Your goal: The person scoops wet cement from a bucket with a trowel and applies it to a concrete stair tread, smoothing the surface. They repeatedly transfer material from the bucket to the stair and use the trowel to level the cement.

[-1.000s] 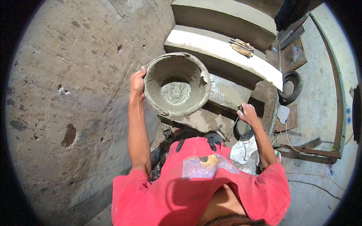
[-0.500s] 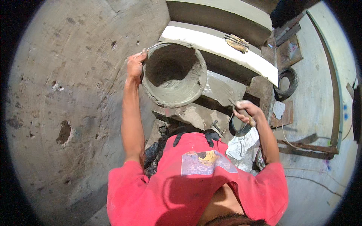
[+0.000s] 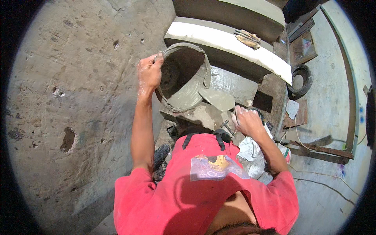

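Note:
My left hand (image 3: 150, 73) is closed on the left rim of a round bucket (image 3: 183, 101), thumb over the edge. The bucket is tilted, its mouth facing me and to the right, and wet grey mortar coats its inside. In my closed right hand (image 3: 248, 121) is a trowel (image 3: 219, 99). Its flat, mortar-smeared blade points left and overlaps the bucket's lower right rim; I cannot tell whether they touch. Behind the blade lies a step with a wet grey surface (image 3: 235, 84).
Above rise concrete steps, one with a bright white tread (image 3: 227, 47) bearing a pair of worn gloves (image 3: 247, 39). A rough wall (image 3: 78, 98) borders the left. At right are a black round tub (image 3: 299, 80) and cables (image 3: 325, 188). A hammer (image 3: 226, 126) and white sacking (image 3: 250, 149) lie below.
My right hand has moved slightly left and down, bringing the trowel blade flat across to the bucket's rim. The bucket has turned to the right in my left hand.

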`<state>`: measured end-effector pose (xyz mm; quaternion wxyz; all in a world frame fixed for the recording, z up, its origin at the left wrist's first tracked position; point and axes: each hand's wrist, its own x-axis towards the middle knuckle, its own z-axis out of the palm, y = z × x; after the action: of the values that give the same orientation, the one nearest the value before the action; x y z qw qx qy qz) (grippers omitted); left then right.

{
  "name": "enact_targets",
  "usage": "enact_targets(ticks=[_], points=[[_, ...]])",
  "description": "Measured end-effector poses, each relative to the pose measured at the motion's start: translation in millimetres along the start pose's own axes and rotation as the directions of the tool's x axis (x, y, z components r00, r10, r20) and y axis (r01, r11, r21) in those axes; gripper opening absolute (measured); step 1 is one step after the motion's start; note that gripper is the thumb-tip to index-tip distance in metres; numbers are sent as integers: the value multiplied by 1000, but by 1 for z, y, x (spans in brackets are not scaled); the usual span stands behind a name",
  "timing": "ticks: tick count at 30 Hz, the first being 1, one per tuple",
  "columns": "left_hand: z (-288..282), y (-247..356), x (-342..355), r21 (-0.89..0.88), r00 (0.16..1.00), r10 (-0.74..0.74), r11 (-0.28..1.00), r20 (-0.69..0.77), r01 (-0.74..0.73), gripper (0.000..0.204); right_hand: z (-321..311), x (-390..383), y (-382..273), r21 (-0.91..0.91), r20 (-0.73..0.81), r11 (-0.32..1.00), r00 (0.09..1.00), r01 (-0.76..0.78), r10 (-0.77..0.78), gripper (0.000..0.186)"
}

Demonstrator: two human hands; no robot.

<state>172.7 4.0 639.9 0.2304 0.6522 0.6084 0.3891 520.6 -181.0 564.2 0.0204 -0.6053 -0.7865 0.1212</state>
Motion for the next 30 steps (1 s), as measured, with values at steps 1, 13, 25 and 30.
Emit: enact_targets(ticks=[1, 13, 25, 30], points=[[0, 7, -4, -3, 1000, 13, 1000, 10, -13, 45, -2, 4, 2, -35, -35, 999, 999, 5, -7, 32], [1, -4, -20, 135, 1000, -10, 991, 29, 6, 42, -7, 52, 27, -161, -201, 987, 979, -4, -29, 32], [2, -184, -88, -274, 807, -553, 825, -207, 495, 35, 170, 113, 81, 735, -218, 670, 902, -98, 372, 29], [24, -225, -115, -478, 721, -649, 726, -241, 494, 40, 258, 190, 92, 659, -178, 711, 867, -247, 466, 49]])
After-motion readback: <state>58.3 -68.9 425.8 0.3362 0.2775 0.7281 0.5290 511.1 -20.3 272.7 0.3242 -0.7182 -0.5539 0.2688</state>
